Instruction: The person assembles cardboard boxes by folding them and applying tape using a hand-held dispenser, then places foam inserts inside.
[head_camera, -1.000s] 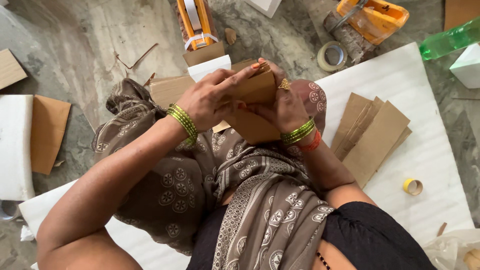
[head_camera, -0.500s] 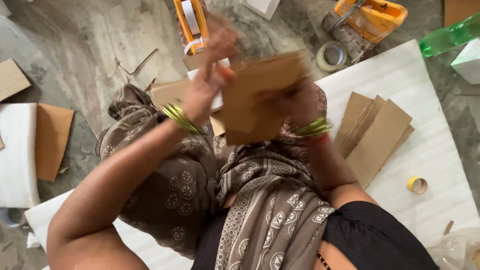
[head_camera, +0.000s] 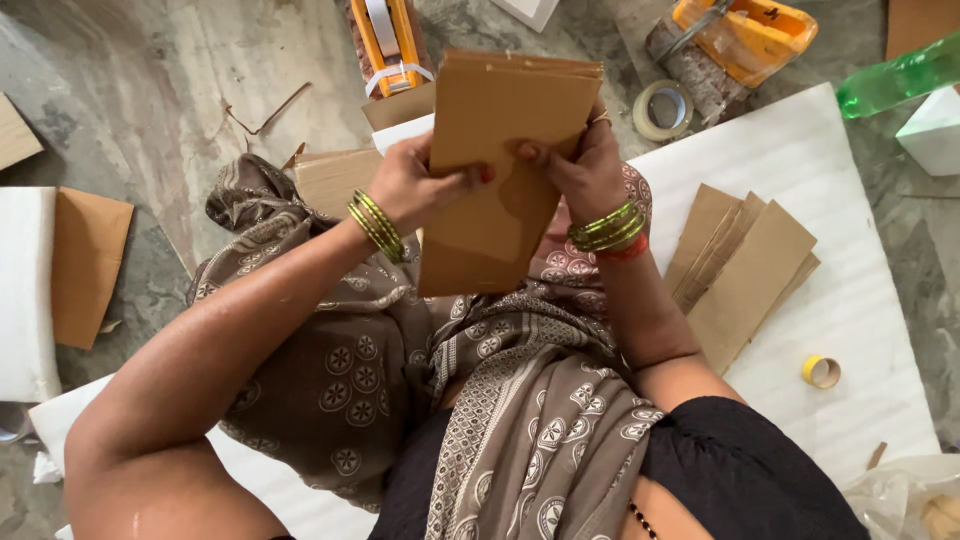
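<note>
- Both hands grip one stack of brown cardboard sheets (head_camera: 505, 170), held up over the lap: the left hand (head_camera: 415, 185) clasps its left edge with the thumb lying across the front face, and the right hand (head_camera: 580, 170) clasps the right edge, its thumb also pressed on the front.
- Fingers of both hands are curled behind the stack, so they pinch it front to back; each wrist wears green bangles (head_camera: 376, 226).
- Several thin sheets make up the stack, their top edges fanned slightly apart, and it stands almost upright, tilted a little to the right.
- Brown patterned cloth (head_camera: 420, 360) covers the lap and knees just below the stack.
- To the right, a second pile of cardboard sheets (head_camera: 745, 270) lies flat on a white sheet (head_camera: 850, 300), with a small yellow tape roll (head_camera: 821, 371) near it.
- To the left, a loose cardboard piece (head_camera: 88, 262) leans against a white foam block (head_camera: 25, 290) on the stone floor (head_camera: 150, 100).
- Farther off, beyond the stack, an orange tape dispenser (head_camera: 390, 45) rests on the floor, and a larger tape roll (head_camera: 663, 110) sits at the corner of the white sheet.
- At the far right are an orange plastic tool (head_camera: 745, 35) and a green bottle (head_camera: 895, 75).
</note>
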